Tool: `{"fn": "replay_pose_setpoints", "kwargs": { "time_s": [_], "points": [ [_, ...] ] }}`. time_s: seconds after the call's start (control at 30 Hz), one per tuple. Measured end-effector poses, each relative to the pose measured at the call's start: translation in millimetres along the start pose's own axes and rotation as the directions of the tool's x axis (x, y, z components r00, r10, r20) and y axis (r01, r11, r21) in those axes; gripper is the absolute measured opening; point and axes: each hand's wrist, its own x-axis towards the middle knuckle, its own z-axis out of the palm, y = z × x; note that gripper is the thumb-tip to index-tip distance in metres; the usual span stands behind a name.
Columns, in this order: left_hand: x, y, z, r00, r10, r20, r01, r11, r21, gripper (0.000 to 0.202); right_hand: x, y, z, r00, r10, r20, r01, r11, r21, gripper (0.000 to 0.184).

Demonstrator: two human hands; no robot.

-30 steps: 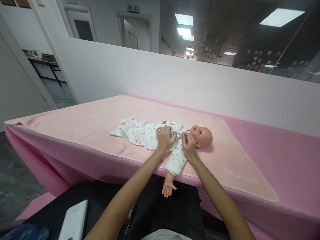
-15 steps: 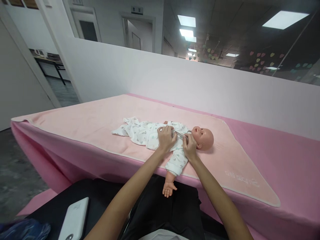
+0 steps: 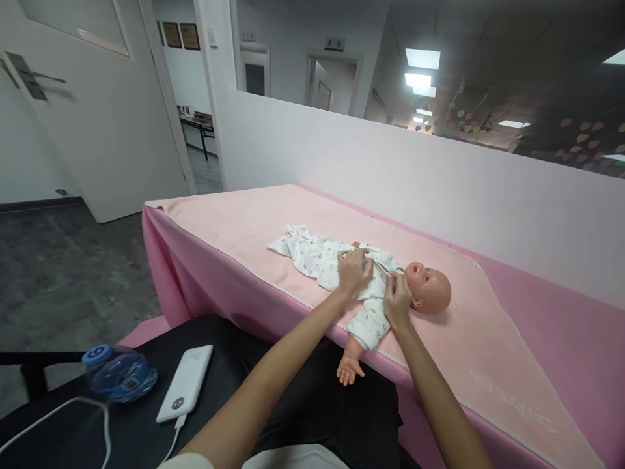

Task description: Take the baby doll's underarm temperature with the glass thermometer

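Note:
A baby doll point(image 3: 430, 290) lies on its back with its head to the right, dressed in a white printed baby romper point(image 3: 322, 257). My left hand point(image 3: 355, 270) is closed at the front of the romper over the doll's belly. Near the collar, my right hand point(image 3: 397, 296) pinches the romper's front edge. A thin pale strip of cloth point(image 3: 381, 266) stretches between my fingers; whether it is a tie or the hem, I cannot tell. The doll's near hand point(image 3: 349, 370) hangs past the table edge, palm up.
A pale pink blanket point(image 3: 234, 218) lies over the pink tablecloth point(image 3: 551, 286). A low white wall point(image 3: 439, 189) with glass above borders the far side. Left of my lap, a white power bank point(image 3: 186, 384) with a cable and a water bottle point(image 3: 120, 376) lie on a black seat.
My view has swung left, so the scene sits further right and the door and bottle show. Both hands stay at the romper's front with the strip between them.

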Motion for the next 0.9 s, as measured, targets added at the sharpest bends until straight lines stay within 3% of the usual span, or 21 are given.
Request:
{"fn": "replay_pose_setpoints", "kwargs": {
  "time_s": [0.1,0.17,0.37,0.47,0.57,0.73,0.9],
  "points": [
    [7.4,-10.0,-4.4,0.965,-0.243,-0.098,0.239,0.970,-0.054,0.016,-1.9,0.2,-1.9,0.999,0.037,-0.008,-0.037,0.999,-0.015,0.022],
    [10.5,-16.1,-8.0,0.946,-0.303,-0.117,0.298,0.953,-0.060,0.017,-2.6,0.4,-2.5,0.999,0.045,-0.002,-0.045,0.999,-0.019,0.022],
    [5.6,-27.0,-20.3,0.989,-0.129,0.074,0.132,0.990,-0.038,0.020,-1.6,-0.6,-1.3,0.999,0.044,-0.019,-0.044,0.999,-0.009,0.021],
    [2.5,-38.7,-30.4,0.977,0.036,0.212,-0.022,0.998,-0.066,0.024,-1.4,-0.2,0.1,0.999,0.024,-0.020,-0.025,1.000,-0.011,0.022],
    [1.3,-49.6,-38.8,0.956,0.154,0.251,-0.126,0.984,-0.124,0.019,-2.0,1.3,1.6,1.000,-0.006,-0.029,0.005,1.000,-0.020,0.021],
    [-1.0,-49.2,-40.0,0.944,0.184,0.272,-0.159,0.981,-0.112,0.014,-2.9,3.6,2.7,0.999,-0.023,-0.036,0.021,0.999,-0.043,0.021],
    [-2.2,-44.7,-37.0,0.959,0.101,0.266,-0.088,0.994,-0.062,0.018,-1.8,4.1,2.5,1.000,-0.009,-0.024,0.008,0.999,-0.042,0.023]
  ]
}}
